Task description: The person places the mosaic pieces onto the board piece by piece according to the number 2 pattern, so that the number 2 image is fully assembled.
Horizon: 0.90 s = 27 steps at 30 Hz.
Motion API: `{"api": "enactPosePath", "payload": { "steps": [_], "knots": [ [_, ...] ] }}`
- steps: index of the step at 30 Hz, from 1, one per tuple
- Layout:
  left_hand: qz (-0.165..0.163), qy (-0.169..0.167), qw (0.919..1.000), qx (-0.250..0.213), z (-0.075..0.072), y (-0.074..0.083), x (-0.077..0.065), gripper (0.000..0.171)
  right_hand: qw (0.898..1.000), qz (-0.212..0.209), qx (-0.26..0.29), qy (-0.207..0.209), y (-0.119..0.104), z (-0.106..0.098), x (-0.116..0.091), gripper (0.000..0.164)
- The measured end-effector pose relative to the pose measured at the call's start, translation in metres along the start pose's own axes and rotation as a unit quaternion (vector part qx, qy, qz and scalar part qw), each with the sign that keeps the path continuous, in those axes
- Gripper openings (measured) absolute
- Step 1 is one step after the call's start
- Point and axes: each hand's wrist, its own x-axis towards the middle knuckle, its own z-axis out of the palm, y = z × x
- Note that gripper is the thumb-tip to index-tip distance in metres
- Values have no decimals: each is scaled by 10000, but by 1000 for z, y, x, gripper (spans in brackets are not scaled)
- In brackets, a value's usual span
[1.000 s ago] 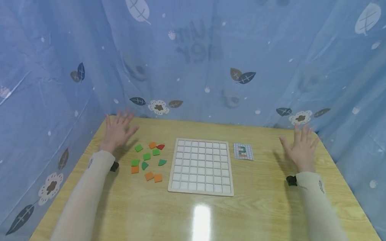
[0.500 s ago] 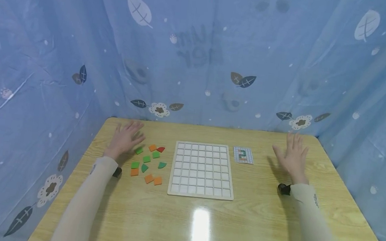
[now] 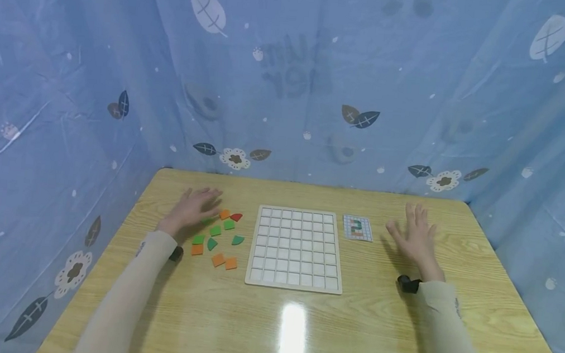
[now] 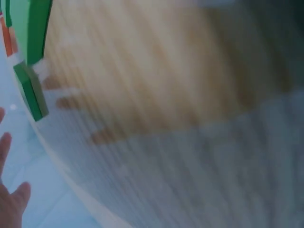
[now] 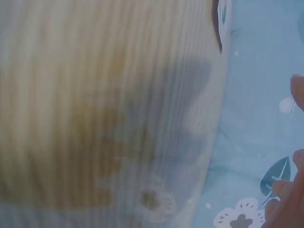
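My left hand (image 3: 193, 209) hovers with spread, relaxed fingers at the upper left of the loose pieces and holds nothing. Its fingers overlap a green square in the head view, leaving only a sliver visible. Around it lie green squares (image 3: 215, 230), orange squares (image 3: 231, 263), dark green quarter-circles (image 3: 238, 240) and a red quarter-circle (image 3: 236, 217). In the left wrist view a green piece (image 4: 31, 92) stands beyond the fingertips. My right hand (image 3: 415, 237), fingers spread, hangs over the table right of a small pattern card (image 3: 357, 228) and grips nothing.
A white square grid board (image 3: 296, 249) lies mid-table between the hands, its cells bare. The wooden table (image 3: 359, 334) ends at a blue leaf-print curtain (image 3: 300, 88) behind and on both sides. Each wrist carries a black camera (image 3: 408, 284).
Both hands have come inward and closer to the person. The left hand has moved right, over the edge of the coloured pieces; the right hand has shifted left toward the card. The pieces have not moved.
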Motion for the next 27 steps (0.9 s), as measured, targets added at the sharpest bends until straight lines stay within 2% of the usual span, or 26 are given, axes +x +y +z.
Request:
{"api": "enactPosePath", "payload": {
  "steps": [5,8,16,21,27],
  "knots": [
    [-14,-304,9992,-248,5,3,-2,61,9996,-40,135,-236,-5,7,-6,80],
    [53,-364,9989,-279,7,4,-1,60,9992,-134,220,-289,-10,11,-9,80],
    [-50,-739,9970,-216,2,9,-1,58,9976,-302,358,-502,-23,20,-17,80],
    [-117,-807,9963,-287,2,10,1,56,9963,-493,358,-606,-30,25,-23,81],
    [-37,-742,9967,-325,2,12,2,45,9946,-557,293,-824,-40,30,-30,80]
  ]
}}
